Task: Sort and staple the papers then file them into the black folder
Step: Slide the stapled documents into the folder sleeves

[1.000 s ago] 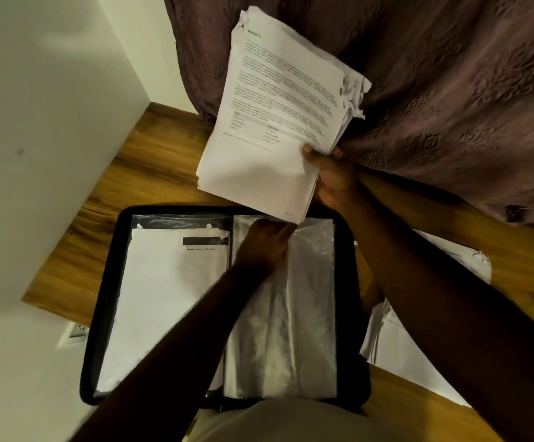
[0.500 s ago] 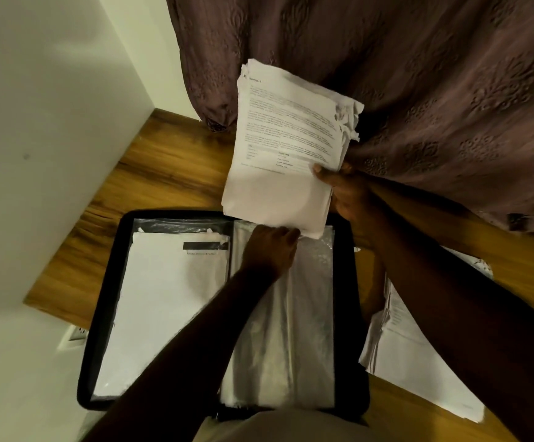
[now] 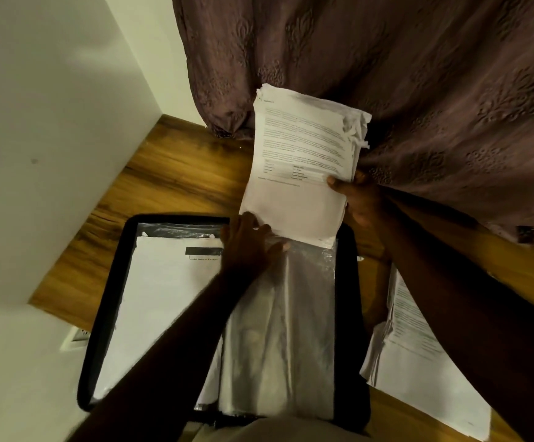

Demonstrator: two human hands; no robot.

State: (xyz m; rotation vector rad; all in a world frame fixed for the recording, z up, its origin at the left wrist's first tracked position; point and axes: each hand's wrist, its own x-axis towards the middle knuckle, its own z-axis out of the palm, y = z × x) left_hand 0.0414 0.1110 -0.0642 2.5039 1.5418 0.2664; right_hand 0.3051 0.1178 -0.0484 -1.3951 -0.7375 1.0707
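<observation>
The right hand (image 3: 359, 199) grips a thick stack of printed papers (image 3: 304, 167) by its right edge, thumb pressed on the top sheet and fingers hidden behind. The stack is held tilted above the far edge of the black folder (image 3: 109, 311), its lower edge meeting the mouth of the clear plastic sleeve (image 3: 278, 330) on the folder's right half. The left hand (image 3: 249, 244) lies spread at that sleeve's far opening, fingers loosely parted and touching the plastic just under the stack's near corner; whether it pinches the film cannot be told. The folder lies open on the wooden bench (image 3: 176, 173), with a white sheet (image 3: 160, 301) filed in its left half. More papers (image 3: 418, 371) lie on the bench right of the folder, partly beneath the right forearm. A brown curtain (image 3: 418, 74) hangs at the far side.
</observation>
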